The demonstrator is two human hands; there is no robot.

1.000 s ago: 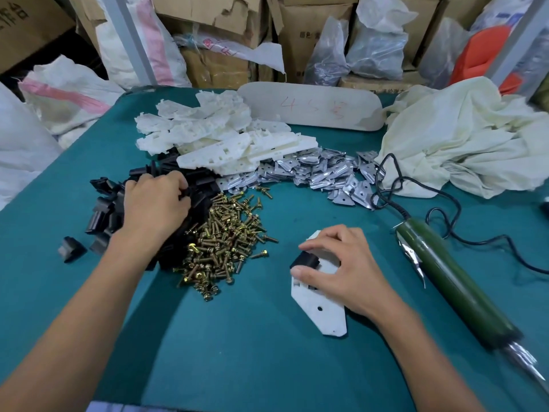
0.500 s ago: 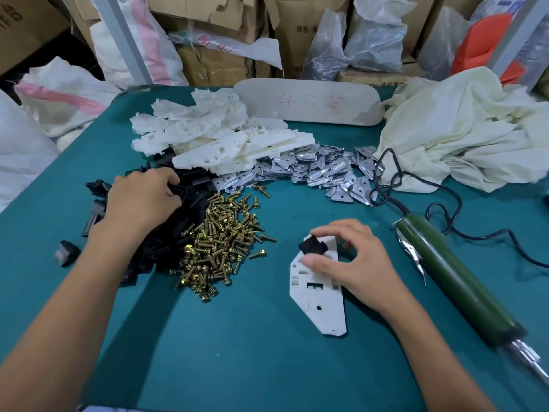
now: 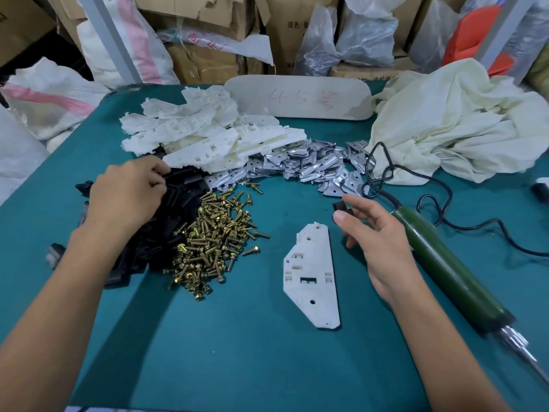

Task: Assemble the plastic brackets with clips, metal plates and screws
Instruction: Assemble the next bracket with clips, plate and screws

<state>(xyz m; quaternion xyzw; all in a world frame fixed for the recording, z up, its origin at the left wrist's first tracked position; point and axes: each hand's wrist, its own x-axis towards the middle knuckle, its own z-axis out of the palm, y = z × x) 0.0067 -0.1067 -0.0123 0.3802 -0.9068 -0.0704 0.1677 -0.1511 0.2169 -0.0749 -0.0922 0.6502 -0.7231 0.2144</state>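
The left hand (image 3: 130, 194) lies in the middle left of the frame, palm down on a heap of black clips (image 3: 181, 203), blocky matte plastic pieces. Its fingers are curled into the heap, but whether they grip a piece cannot be told.

The right hand (image 3: 377, 236), right of centre, is raised above the table (image 3: 237, 361). It pinches one small black clip (image 3: 339, 207) between thumb and forefinger, and the other fingers are loosely bent.

Just left of that hand a single white bracket (image 3: 312, 278) lies flat on the teal, felt-like surface. It is a long flat plastic plate with angled corners, rectangular cut-outs and small round holes.

Brass-coloured screws (image 3: 214, 239) with washers are strewn in a loose pile between the clip heap and the bracket. In the upper middle of the frame, more rough-edged white brackets (image 3: 208, 135) are stacked. Shiny bent metal plates (image 3: 297, 165) spread to their right.

A green cylindrical electric screwdriver (image 3: 445, 263) with a metal tip and a black cord lies diagonally at the right. Behind it sits a crumpled cream cloth (image 3: 460, 120).
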